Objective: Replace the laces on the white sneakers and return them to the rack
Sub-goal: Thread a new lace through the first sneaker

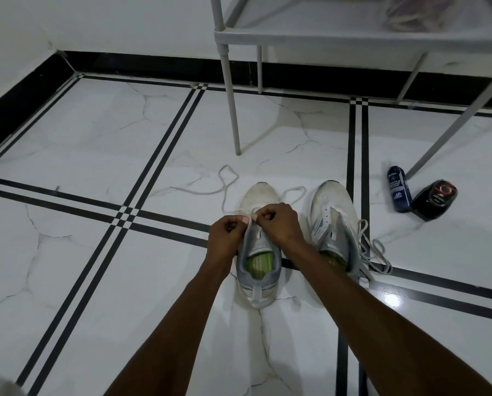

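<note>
A person crouches over a pair of white sneakers on a white marble-patterned floor crossed by black stripes. Both hands meet over the left sneaker, which lies lengthwise away from the person, toe pointing toward the rack. The left hand and the right hand sit side by side above the lowest eyelets near the toe, each with fingers curled and pinching a strand of the lace. From the hands, the lace runs forward past the toe: one long end loops over the floor to the left, a shorter loop lies to the right. Both hands are equally close to the eyelets, so the threading can go up the shoe toward the person, along its long axis.

This sneaker is white with a grey collar and tongue, and a green insole shows in the opening. Its toe looks a little scuffed. Only the bottom of the lacing seems started; the upper eyelets appear empty.

The right sneaker stands just beside it, parallel, with another lace bunched loosely along its outer side, not threaded as far as can be told.

The grey rack stands beyond the shoes. A dark blue bottle and a black container lie near its right leg.
</note>
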The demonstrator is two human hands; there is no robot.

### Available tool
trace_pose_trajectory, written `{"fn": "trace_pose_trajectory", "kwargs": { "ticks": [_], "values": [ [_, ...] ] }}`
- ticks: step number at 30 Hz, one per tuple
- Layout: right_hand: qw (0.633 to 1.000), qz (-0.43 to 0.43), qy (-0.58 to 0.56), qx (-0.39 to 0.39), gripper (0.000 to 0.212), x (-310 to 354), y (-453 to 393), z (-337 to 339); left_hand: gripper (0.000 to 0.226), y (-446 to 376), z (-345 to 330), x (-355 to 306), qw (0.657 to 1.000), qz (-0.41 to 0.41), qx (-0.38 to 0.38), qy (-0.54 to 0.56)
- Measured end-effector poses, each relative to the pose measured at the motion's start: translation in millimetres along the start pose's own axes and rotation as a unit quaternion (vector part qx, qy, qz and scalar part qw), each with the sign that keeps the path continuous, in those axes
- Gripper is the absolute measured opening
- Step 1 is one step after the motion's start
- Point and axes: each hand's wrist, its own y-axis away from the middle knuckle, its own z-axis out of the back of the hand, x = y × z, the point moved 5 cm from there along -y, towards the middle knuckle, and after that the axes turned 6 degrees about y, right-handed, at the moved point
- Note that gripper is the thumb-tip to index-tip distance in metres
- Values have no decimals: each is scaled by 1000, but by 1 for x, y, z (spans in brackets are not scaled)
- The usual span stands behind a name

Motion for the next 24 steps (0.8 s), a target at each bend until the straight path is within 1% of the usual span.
{"fn": "trace_pose_trajectory", "kwargs": {
  "ticks": [1,2,3,4,5,6,7,8,10,11,12,13,14,15,17,18,19,20,21,22,23,24],
  "values": [
    [999,19,26,-35,6,5,4,2,8,-2,-1,1,1000,1,-14,-9],
    [993,43,79,-78,9,9,9,5,8,-6,-1,2,999,-1,-26,-22],
    [979,62,157,-116,7,16,16,9,9,-7,-1,3,999,-5,-39,-35],
    [963,72,222,-133,10,21,20,10,11,-8,-1,2,998,-12,-50,-40],
    [959,64,252,-112,24,21,23,8,12,-6,-1,0,997,-20,-58,-45],
    [969,48,237,-59,38,19,24,4,11,-7,0,-1,996,-30,-63,-46],
    [982,17,190,3,47,15,24,0,10,-7,1,-1,996,-39,-59,-47],
    [988,-9,149,43,50,12,22,-3,10,-7,0,-1,996,-45,-49,-52],
    [992,-31,98,67,45,7,15,-4,9,-7,-3,-3,995,-53,-19,-81],
    [994,-37,77,69,39,5,14,-4,10,-7,-4,-2,995,-46,-18,-91],
    [995,-35,64,64,33,3,12,-3,11,-7,1,-1,996,-31,-35,-80],
    [996,-29,58,57,28,2,12,-3,15,-9,11,2,996,2,-67,-60],
    [997,-24,59,51,25,0,12,-3,20,-10,27,4,990,38,-126,-47],
    [997,-23,58,48,23,-3,12,-4,25,-10,53,5,975,77,-201,-58],
    [997,-21,50,48,21,-3,15,-3,35,-5,109,11,926,131,-346,-68],
    [998,-14,46,51,20,-1,16,-3,37,0,123,7,909,141,-383,-89],
    [997,-7,44,59,20,1,16,-4,36,5,125,-1,896,101,-407,-145],
    [997,-2,43,65,20,2,15,-4,35,8,114,-15,891,25,-401,-210],
    [997,2,43,68,20,4,15,-5,34,9,95,-27,893,-67,-364,-254],
    [997,7,43,70,21,5,15,-6,33,8,70,-34,897,-161,-291,-290],
    [996,10,45,72,21,5,15,-7,29,5,45,-34,898,-209,-207,-327],
    [996,15,50,71,22,6,15,-8,25,2,25,-33,898,-217,-138,-357]
  ]
}}
